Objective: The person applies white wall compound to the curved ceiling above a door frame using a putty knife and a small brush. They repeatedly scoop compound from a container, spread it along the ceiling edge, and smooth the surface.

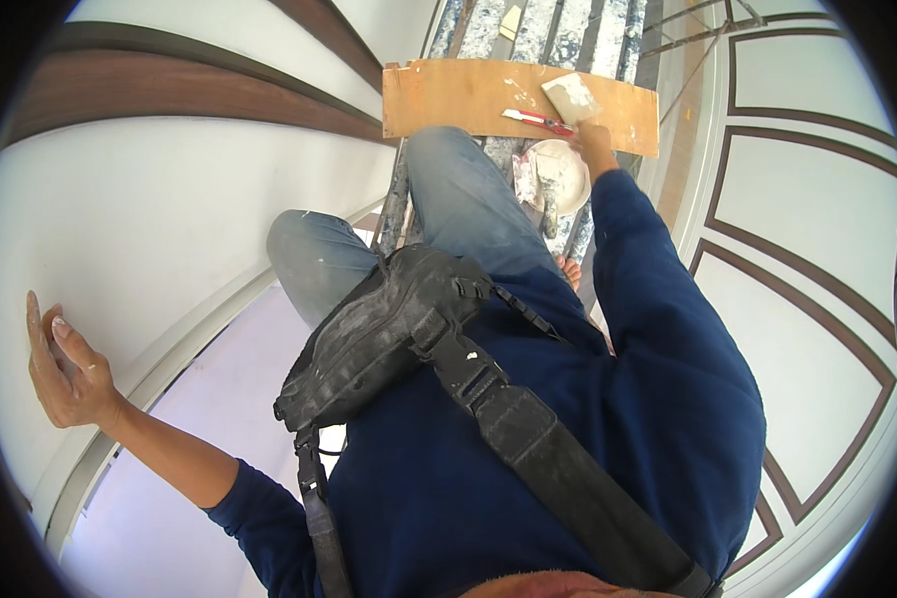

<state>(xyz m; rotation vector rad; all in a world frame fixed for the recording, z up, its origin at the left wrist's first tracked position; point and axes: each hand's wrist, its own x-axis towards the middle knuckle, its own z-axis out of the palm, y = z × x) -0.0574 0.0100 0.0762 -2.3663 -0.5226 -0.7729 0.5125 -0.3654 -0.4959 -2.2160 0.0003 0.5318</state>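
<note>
My left hand [68, 371] is raised beside the white wall at the far left, fingers extended and nothing in them. White specks mark its fingertips. My right hand [594, 148] reaches to the near edge of a wooden board [439, 98]; its fingers are mostly hidden. Beside it on the board lies a red and white utility knife [538, 122], its handle end close to my fingers. A square, off-white sheet [571, 98] smeared with white lies just beyond. Below this hand stands a round white tub [565, 169] of white paste, with a coated tool [549, 204] leaning across it.
I sit on a paint-spattered slatted platform [533, 35]. A small pale block [510, 22] lies on its far slats. Dark brown trim [199, 85] crosses the left wall. The right wall has framed panels [807, 189]. A black bag [369, 329] is strapped over my front.
</note>
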